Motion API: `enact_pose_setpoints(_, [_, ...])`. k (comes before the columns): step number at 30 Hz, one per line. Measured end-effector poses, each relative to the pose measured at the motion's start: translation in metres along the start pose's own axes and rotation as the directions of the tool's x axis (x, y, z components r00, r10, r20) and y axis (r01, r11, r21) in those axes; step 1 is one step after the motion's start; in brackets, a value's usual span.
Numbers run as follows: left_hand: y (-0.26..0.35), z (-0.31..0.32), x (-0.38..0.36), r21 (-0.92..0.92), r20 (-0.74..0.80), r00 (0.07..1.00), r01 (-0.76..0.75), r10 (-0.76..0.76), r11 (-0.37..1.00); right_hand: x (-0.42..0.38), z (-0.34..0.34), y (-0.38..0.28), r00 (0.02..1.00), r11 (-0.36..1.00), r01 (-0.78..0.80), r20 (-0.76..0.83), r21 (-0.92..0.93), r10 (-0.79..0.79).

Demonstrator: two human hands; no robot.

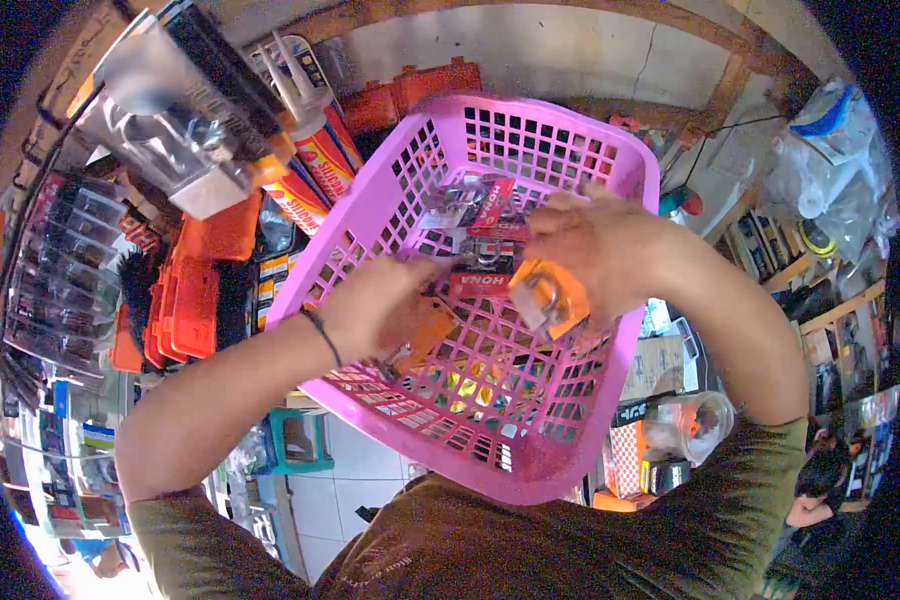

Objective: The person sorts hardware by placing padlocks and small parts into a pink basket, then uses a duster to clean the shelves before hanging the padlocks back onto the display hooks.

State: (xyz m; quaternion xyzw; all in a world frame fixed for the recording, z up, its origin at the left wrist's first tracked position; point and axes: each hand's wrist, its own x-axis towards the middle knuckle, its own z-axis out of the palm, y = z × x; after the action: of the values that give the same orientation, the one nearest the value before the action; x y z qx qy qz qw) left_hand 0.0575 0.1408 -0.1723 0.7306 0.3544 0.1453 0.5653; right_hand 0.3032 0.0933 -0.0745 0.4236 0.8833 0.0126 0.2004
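A pink plastic basket (540, 487) with lattice walls sits in front of me, and both hands reach inside it. My right hand (585, 245) is closed on an orange padlock pack (550, 298), whose clear front shows a metal shackle. On the left, my left hand (390, 305) curls around another orange pack (428, 338), blurred and partly covered by the fingers. Between the hands lie red-labelled HONA packs (482, 284) with clear fronts and metal parts, on the basket's bottom. Most of my right fingertips are hidden behind the hand.
Left of the basket stand orange plastic cases (185, 300), upright tubes (320, 165) and clear blister packs (185, 150). A clear jar (705, 425) and boxes are at the right. Plastic bags (835, 150) hang at upper right. Another person (820, 480) shows at the lower right edge.
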Motion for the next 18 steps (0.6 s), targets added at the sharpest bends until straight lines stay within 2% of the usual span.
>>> enact_pose_setpoints(1, [0.03,-0.008,-0.011,0.474,-0.115,0.993,0.065,-0.011,0.878,0.004,0.003,-0.002,0.996,0.995,0.089,-0.033,0.044,-0.087])
enact_pose_setpoints(2, [0.046,-0.015,-0.02,0.822,-0.224,0.974,0.171,0.033,0.543,0.008,0.005,-0.004,0.982,0.98,0.178,-0.071,0.084,-0.173])
enact_pose_setpoints(3, [0.043,-0.023,-0.025,0.823,-0.23,0.972,0.174,0.037,0.54,0.015,0.006,-0.008,0.974,0.973,0.219,-0.075,0.069,-0.214])
enact_pose_setpoints(5, [0.04,-0.033,-0.035,0.507,-0.382,0.906,0.039,0.184,0.861,0.025,0.013,-0.016,0.971,0.971,0.232,-0.065,0.049,-0.229])
enact_pose_setpoints(6, [0.039,-0.035,-0.038,0.509,-0.389,0.902,0.041,0.187,0.86,0.03,0.014,-0.018,0.969,0.97,0.242,-0.051,0.036,-0.24])
enact_pose_setpoints(7, [0.043,-0.035,-0.043,0.45,-0.386,0.904,0.011,0.183,0.893,0.034,0.01,-0.022,0.974,0.974,0.226,0.023,0.022,-0.226])
enact_pose_setpoints(8, [0.045,-0.035,-0.048,0.387,-0.383,0.906,-0.019,0.179,0.922,0.037,0.008,-0.022,0.973,0.973,0.23,0.019,0.014,-0.23])
enact_pose_setpoints(9, [0.045,-0.036,-0.051,0.328,-0.369,0.924,0.027,0.101,0.944,0.041,0.009,-0.023,0.975,0.975,0.222,0.009,-0.005,-0.222])
enact_pose_setpoints(11, [0.042,-0.037,-0.055,0.328,-0.379,0.915,-0.006,0.138,0.945,0.048,0.008,-0.028,0.976,0.975,0.218,-0.005,-0.031,-0.218])
enact_pose_setpoints(13, [0.047,-0.035,-0.058,0.338,-0.383,0.896,-0.089,0.224,0.937,0.052,0.007,-0.034,0.992,0.989,0.127,0.036,-0.072,-0.124])
enact_pose_setpoints(14, [0.051,-0.033,-0.061,0.341,-0.389,0.892,-0.091,0.229,0.936,0.055,0.007,-0.036,0.992,0.989,0.128,0.033,-0.079,-0.125])
enact_pose_setpoints(16, [0.059,-0.031,-0.067,0.198,-0.402,0.903,-0.072,0.149,0.977,0.063,0.01,-0.036,0.996,0.998,0.059,0.069,-0.035,-0.057])
enact_pose_setpoints(18, [0.055,-0.032,-0.071,0.202,-0.401,0.904,-0.073,0.151,0.977,0.069,0.01,-0.031,0.998,0.998,0.06,0.036,-0.023,-0.059])
